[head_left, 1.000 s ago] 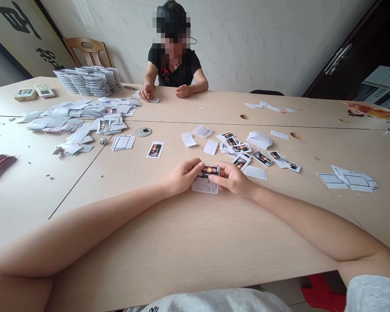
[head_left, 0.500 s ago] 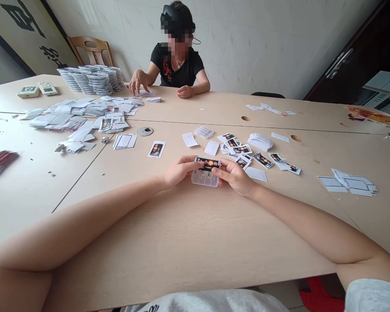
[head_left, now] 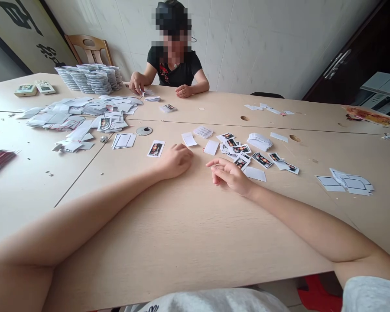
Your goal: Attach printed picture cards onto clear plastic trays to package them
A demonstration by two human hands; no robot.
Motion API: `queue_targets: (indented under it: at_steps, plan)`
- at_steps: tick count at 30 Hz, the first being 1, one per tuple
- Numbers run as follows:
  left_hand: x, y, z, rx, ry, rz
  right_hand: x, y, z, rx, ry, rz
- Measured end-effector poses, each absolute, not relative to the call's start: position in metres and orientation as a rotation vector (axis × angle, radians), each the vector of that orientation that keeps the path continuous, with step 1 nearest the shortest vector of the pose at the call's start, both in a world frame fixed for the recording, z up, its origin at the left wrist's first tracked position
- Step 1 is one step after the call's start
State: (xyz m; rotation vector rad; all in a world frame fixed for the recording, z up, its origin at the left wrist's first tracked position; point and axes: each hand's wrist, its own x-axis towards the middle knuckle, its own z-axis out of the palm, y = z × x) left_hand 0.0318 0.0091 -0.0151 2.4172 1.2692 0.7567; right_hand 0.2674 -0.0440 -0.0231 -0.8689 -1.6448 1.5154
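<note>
My left hand [head_left: 178, 161] lies on the table with its fingers curled inward, nothing visible in it. Just past its fingertips is a white card [head_left: 189, 139]. My right hand [head_left: 229, 174] is held to the right of it, fingers loosely apart and holding nothing. Beside that hand lies a loose pile of black printed cards [head_left: 241, 149]. A clear compartment box [head_left: 203, 132] rests beyond both hands. Farther off, a plastic box with a black printed label [head_left: 168, 108] sits towards the co-worker. A single printed card [head_left: 156, 149] lies left of my left hand.
Across the table a co-worker [head_left: 175, 65] has one hand on small white cards. Stacked packs [head_left: 89, 79] and a heap of white cards [head_left: 68, 113] stand at the left. Blank cards [head_left: 260, 141] and black-lined cards [head_left: 347, 182] lie to the right. The tabletop has round holes [head_left: 295, 138].
The labelled box has left my hands and now lies on the far side near the co-worker. My hands have moved apart, the left one turned knuckles up.
</note>
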Motion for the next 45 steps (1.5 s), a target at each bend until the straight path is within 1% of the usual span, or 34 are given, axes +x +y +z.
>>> queue_targets:
  at_steps: [3, 7, 9, 12, 13, 15, 18, 24, 29, 32, 36, 40, 45]
  plan:
    - [0.033, 0.006, -0.018, 2.746, 1.188, 0.615, 0.264, -0.043, -0.021, -0.924, -1.737, 1.321]
    - [0.030, 0.008, -0.018, 2.766, 1.200, 0.609, 0.255, -0.012, -0.006, -1.007, -1.826, 0.772]
    - [0.030, 0.008, -0.018, 2.771, 1.200, 0.596, 0.249, 0.018, 0.005, -1.122, -1.892, 0.530]
    - [0.029, 0.008, -0.018, 2.769, 1.208, 0.577, 0.240, 0.066, 0.019, -1.369, -2.070, 0.292]
    - [0.029, 0.007, -0.019, 2.765, 1.212, 0.573, 0.237, 0.079, 0.024, -1.493, -2.122, 0.291]
    - [0.029, 0.007, -0.019, 2.756, 1.220, 0.565, 0.233, 0.099, 0.030, -1.715, -2.171, 0.395]
    - [0.029, 0.006, -0.019, 2.756, 1.226, 0.554, 0.227, 0.112, 0.034, -1.845, -2.291, 0.515]
    - [0.029, 0.006, -0.019, 2.773, 1.229, 0.553, 0.224, 0.115, 0.031, -1.874, -2.305, 0.345]
    - [0.029, 0.007, -0.020, 2.769, 1.205, 0.577, 0.226, 0.094, 0.035, -1.708, -2.186, 0.039]
    - [0.030, 0.007, -0.019, 2.771, 1.196, 0.588, 0.231, 0.059, 0.033, -1.512, -2.146, -0.019]
    - [0.030, 0.007, -0.019, 2.771, 1.187, 0.587, 0.246, 0.001, 0.019, -1.274, -2.245, -0.126]
    - [0.029, 0.008, -0.020, 2.744, 1.180, 0.614, 0.267, -0.035, -0.002, -1.011, -2.437, -0.083]
    - [0.030, 0.005, -0.017, 2.708, 1.224, 0.570, 0.274, -0.037, -0.019, -0.531, -2.657, -0.007]
